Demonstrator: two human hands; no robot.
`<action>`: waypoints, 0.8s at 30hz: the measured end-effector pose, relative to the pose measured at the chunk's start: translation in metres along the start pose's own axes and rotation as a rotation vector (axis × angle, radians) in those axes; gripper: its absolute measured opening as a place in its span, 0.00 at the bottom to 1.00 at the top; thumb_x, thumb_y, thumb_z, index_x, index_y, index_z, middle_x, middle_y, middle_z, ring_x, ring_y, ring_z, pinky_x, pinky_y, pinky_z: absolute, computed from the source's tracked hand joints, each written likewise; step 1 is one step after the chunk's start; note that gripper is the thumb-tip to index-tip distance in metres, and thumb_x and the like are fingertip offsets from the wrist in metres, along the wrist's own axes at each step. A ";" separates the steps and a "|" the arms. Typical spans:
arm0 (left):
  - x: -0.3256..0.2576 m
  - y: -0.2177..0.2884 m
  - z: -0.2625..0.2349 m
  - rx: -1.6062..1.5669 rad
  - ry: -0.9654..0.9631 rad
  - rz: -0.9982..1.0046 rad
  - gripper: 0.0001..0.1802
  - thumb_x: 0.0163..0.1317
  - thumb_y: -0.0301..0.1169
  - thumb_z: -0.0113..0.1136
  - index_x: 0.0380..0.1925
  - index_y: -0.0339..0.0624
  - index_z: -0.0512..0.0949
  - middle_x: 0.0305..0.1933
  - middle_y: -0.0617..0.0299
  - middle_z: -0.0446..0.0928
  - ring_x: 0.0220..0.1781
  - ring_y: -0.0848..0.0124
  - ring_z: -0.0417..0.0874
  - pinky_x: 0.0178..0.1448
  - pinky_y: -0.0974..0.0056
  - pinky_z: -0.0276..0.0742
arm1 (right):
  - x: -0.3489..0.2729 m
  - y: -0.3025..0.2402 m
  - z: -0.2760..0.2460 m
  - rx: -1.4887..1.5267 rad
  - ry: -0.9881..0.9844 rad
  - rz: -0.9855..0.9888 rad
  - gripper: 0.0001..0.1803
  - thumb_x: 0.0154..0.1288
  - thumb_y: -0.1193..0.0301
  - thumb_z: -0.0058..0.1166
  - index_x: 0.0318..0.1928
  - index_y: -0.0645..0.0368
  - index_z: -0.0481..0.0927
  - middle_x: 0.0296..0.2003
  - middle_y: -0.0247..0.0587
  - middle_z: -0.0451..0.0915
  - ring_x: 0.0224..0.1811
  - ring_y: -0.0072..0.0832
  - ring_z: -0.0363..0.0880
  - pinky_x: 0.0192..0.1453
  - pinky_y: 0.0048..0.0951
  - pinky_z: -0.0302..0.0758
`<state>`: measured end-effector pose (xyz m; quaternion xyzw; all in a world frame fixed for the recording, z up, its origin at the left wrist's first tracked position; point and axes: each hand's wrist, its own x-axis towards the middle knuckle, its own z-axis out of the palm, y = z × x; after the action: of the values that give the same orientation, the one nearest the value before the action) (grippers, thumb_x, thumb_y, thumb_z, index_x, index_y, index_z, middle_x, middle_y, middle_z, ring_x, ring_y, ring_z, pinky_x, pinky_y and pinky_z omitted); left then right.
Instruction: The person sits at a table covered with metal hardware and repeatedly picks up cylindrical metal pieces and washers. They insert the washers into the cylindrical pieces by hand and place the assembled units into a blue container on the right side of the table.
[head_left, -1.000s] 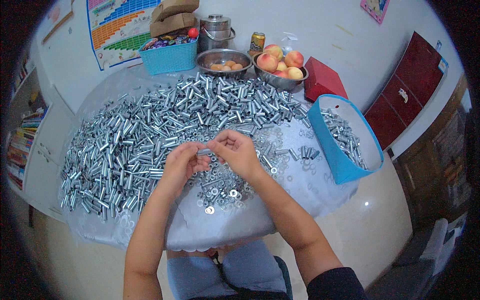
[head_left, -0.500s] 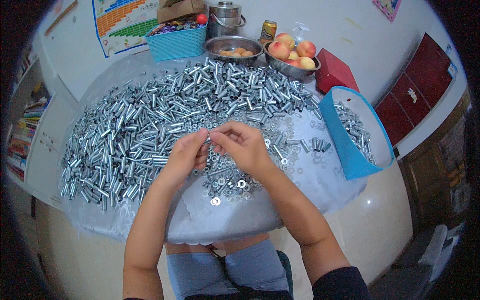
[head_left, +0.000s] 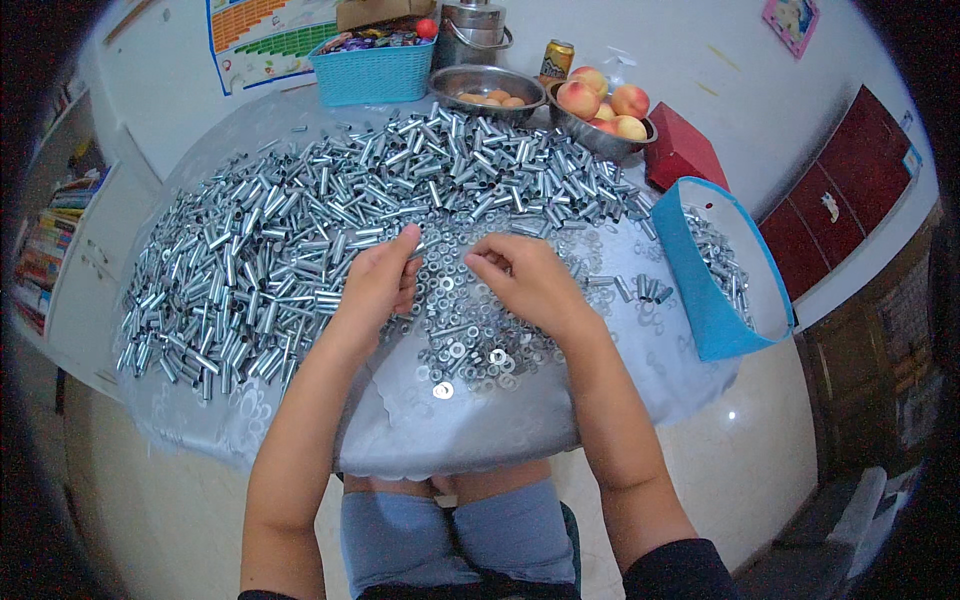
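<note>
Left hand [head_left: 380,280] and right hand [head_left: 535,285] have come apart since half a second ago, when their fingertips met; now there's a clear gap between them. Left one's curled with the thumb up, and I honestly can't tell if there's a tube in it. Right one's got its fingers bent in toward the thumb, and can't tell if it's pinching anything either.

Biggest thing is the table [head_left: 400,430], spread under both hands. Tubes [head_left: 270,250] are heaped all over it, left of the left hand and beyond both, plus a few loose ones just right of the right hand. Further right is the blue bin [head_left: 695,290], also with metal pieces inside. Way past the hands: basket [head_left: 370,77], then a bowl of eggs [head_left: 497,97], then a bowl of peaches [head_left: 578,98], with a red box [head_left: 685,148] beside that and a can [head_left: 557,60] behind. Smallest stuff is the washers [head_left: 465,350], scattered between the hands and nearer the body.
</note>
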<state>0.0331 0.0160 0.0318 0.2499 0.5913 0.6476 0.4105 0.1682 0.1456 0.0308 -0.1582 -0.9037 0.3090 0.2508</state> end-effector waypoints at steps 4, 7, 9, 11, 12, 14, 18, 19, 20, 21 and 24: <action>0.001 -0.004 -0.004 -0.035 -0.032 -0.018 0.22 0.60 0.50 0.50 0.15 0.49 0.63 0.13 0.74 0.56 0.13 0.82 0.55 0.18 0.74 0.49 | -0.001 0.004 -0.002 -0.164 -0.101 0.019 0.09 0.54 0.71 0.55 0.35 0.62 0.78 0.23 0.42 0.77 0.24 0.26 0.73 0.32 0.26 0.70; 0.000 -0.004 -0.004 -0.078 -0.016 -0.043 0.23 0.60 0.51 0.49 0.14 0.49 0.62 0.12 0.74 0.55 0.12 0.82 0.54 0.18 0.73 0.49 | -0.001 0.008 -0.002 -0.056 -0.128 -0.015 0.09 0.52 0.71 0.55 0.35 0.61 0.79 0.23 0.41 0.76 0.24 0.27 0.73 0.32 0.27 0.70; -0.002 -0.001 -0.003 -0.116 -0.007 -0.059 0.24 0.60 0.51 0.48 0.13 0.50 0.61 0.12 0.74 0.54 0.12 0.82 0.52 0.18 0.73 0.48 | -0.001 0.010 -0.003 -0.051 -0.157 -0.012 0.09 0.52 0.71 0.55 0.35 0.61 0.79 0.23 0.41 0.76 0.24 0.27 0.73 0.31 0.27 0.69; 0.001 -0.003 -0.005 -0.119 -0.017 -0.069 0.24 0.61 0.52 0.47 0.13 0.50 0.60 0.11 0.74 0.53 0.12 0.82 0.51 0.17 0.73 0.47 | -0.002 0.012 -0.004 -0.065 -0.183 -0.006 0.10 0.53 0.71 0.55 0.36 0.60 0.79 0.24 0.41 0.76 0.26 0.28 0.73 0.32 0.27 0.70; 0.003 -0.004 -0.006 -0.118 -0.019 -0.070 0.25 0.61 0.52 0.47 0.13 0.50 0.59 0.11 0.74 0.52 0.12 0.82 0.51 0.17 0.73 0.46 | -0.002 0.012 -0.004 -0.081 -0.191 -0.005 0.10 0.53 0.71 0.55 0.36 0.59 0.79 0.25 0.42 0.76 0.27 0.29 0.73 0.33 0.28 0.70; 0.005 -0.005 -0.008 -0.164 -0.068 -0.073 0.25 0.61 0.53 0.45 0.12 0.50 0.59 0.11 0.75 0.51 0.11 0.81 0.49 0.17 0.73 0.45 | 0.000 0.011 -0.002 -0.116 -0.177 -0.053 0.10 0.53 0.70 0.55 0.37 0.58 0.80 0.27 0.42 0.75 0.30 0.31 0.73 0.37 0.29 0.70; 0.004 -0.007 -0.008 -0.256 -0.062 -0.117 0.26 0.61 0.53 0.44 0.12 0.51 0.58 0.11 0.75 0.50 0.11 0.81 0.49 0.16 0.73 0.44 | -0.001 0.012 0.017 -0.164 -0.145 -0.195 0.11 0.55 0.69 0.55 0.39 0.57 0.79 0.33 0.43 0.74 0.38 0.37 0.72 0.44 0.32 0.68; 0.006 -0.009 -0.009 -0.267 -0.062 -0.113 0.25 0.62 0.53 0.44 0.12 0.51 0.58 0.11 0.75 0.50 0.11 0.81 0.49 0.16 0.73 0.45 | -0.002 0.012 0.021 -0.172 -0.153 -0.219 0.11 0.55 0.69 0.54 0.40 0.57 0.79 0.34 0.43 0.73 0.40 0.38 0.71 0.46 0.33 0.68; 0.007 -0.010 -0.010 -0.279 -0.062 -0.109 0.25 0.62 0.53 0.43 0.12 0.51 0.58 0.11 0.75 0.50 0.11 0.81 0.49 0.16 0.73 0.45 | -0.002 0.013 0.025 -0.179 -0.151 -0.221 0.12 0.55 0.69 0.54 0.40 0.57 0.79 0.34 0.43 0.73 0.41 0.38 0.71 0.47 0.33 0.67; 0.007 -0.009 -0.010 -0.263 -0.045 -0.105 0.25 0.62 0.53 0.43 0.12 0.51 0.58 0.11 0.75 0.50 0.11 0.82 0.49 0.16 0.73 0.45 | -0.001 0.013 0.027 -0.189 -0.151 -0.225 0.12 0.55 0.69 0.54 0.40 0.58 0.79 0.35 0.43 0.73 0.41 0.38 0.71 0.47 0.33 0.67; 0.008 -0.011 -0.012 -0.227 -0.063 -0.118 0.25 0.61 0.53 0.44 0.12 0.51 0.58 0.11 0.75 0.51 0.11 0.82 0.49 0.16 0.73 0.45 | -0.001 0.014 0.032 -0.185 -0.125 -0.221 0.10 0.54 0.71 0.55 0.38 0.60 0.78 0.34 0.43 0.74 0.40 0.38 0.71 0.47 0.33 0.68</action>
<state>0.0219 0.0151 0.0178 0.1869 0.5146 0.6768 0.4921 0.1538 0.1405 -0.0002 -0.0606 -0.9541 0.2041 0.2109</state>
